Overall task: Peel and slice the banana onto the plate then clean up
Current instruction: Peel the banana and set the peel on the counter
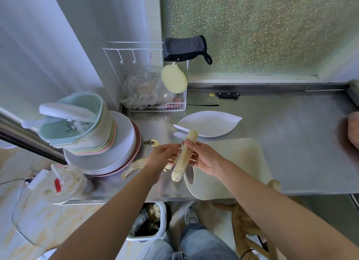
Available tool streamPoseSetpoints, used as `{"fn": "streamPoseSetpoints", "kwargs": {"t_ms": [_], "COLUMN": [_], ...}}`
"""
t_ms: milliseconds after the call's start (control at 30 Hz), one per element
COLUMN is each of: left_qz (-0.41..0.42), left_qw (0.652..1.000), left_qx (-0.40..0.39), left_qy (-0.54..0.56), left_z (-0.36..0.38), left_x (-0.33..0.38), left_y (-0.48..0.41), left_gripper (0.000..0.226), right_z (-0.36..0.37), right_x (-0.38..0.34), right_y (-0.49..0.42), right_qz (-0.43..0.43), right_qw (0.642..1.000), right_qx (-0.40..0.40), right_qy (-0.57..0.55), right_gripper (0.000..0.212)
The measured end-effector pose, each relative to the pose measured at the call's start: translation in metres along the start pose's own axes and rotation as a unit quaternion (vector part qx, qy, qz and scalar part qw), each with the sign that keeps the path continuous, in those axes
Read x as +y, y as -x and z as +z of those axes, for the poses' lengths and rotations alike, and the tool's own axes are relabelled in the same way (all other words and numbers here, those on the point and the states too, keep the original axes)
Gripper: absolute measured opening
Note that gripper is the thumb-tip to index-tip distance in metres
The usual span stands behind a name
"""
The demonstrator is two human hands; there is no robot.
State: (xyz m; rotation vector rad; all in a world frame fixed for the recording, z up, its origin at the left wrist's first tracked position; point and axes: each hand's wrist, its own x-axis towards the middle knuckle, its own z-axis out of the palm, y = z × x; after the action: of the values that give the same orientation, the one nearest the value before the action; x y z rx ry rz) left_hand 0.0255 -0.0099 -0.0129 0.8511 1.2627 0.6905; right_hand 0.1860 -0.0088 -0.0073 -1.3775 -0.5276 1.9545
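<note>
Banana: peeled and whole, held slanted in the air at the middle of the frame, over the near left edge of the cutting board.
Right hand: grasps the banana at its middle, fingers curled under it, thumb on top.
Left hand: the fingertips come together at the left side of the banana; I cannot tell if they pinch the fruit or a strip of peel.
Peel: lies open on the bench left of the hands, just beside the stack of plates.
Cutting board: pale, lies on the bench under the right hand.
Plate: white, leaf-shaped, just behind the board.
Cleaver: lies flat behind the plate, black handle to the right.
Bench: steel, fills the right middle of the frame.
Bin: on the floor, lower middle.
</note>
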Motion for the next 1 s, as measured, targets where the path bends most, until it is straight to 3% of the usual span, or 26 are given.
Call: {"fn": "streamPoseSetpoints", "kwargs": {"t_ms": [167,333,467,600,733,833,1000], "left_qz": [0.043,0.07,0.07,0.047,0.06,0.094,0.133], "left_qw": [0.997,0.994,0.992,0.987,0.988,0.971,0.951], "left_qx": [-0.01,0.029,0.069,0.103,0.046,-0.003,0.014], "left_qy": [-0.062,-0.075,-0.074,-0.118,-0.137,-0.221,-0.28], "left_z": [-0.001,0.004,-0.013,-0.03,-0.019,-0.006,0.004], "left_x": [0.0,0.002,-0.003,-0.015,-0.013,-0.012,-0.013], "left_y": [0.004,0.003,0.004,0.006,0.006,0.005,0.006], "left_gripper": [0.02,0.003,0.004,0.011,0.014,0.021,0.011], "right_z": [-0.006,-0.01,-0.02,-0.031,-0.028,-0.022,-0.02], "right_x": [-0.002,-0.003,-0.006,-0.011,-0.01,-0.008,-0.005], "right_y": [0.001,0.002,-0.002,-0.002,0.0,-0.001,-0.002], "right_qz": [-0.007,-0.001,-0.016,-0.037,-0.029,-0.024,-0.019], "right_qw": [1.0,1.0,0.996,0.983,0.984,0.983,0.986], "right_qx": [0.011,0.006,0.083,0.151,0.152,0.151,0.146], "right_qy": [0.018,0.028,-0.022,-0.095,-0.091,-0.098,-0.078], "right_gripper": [0.031,0.026,0.03,0.02,0.022,0.026,0.034]}}
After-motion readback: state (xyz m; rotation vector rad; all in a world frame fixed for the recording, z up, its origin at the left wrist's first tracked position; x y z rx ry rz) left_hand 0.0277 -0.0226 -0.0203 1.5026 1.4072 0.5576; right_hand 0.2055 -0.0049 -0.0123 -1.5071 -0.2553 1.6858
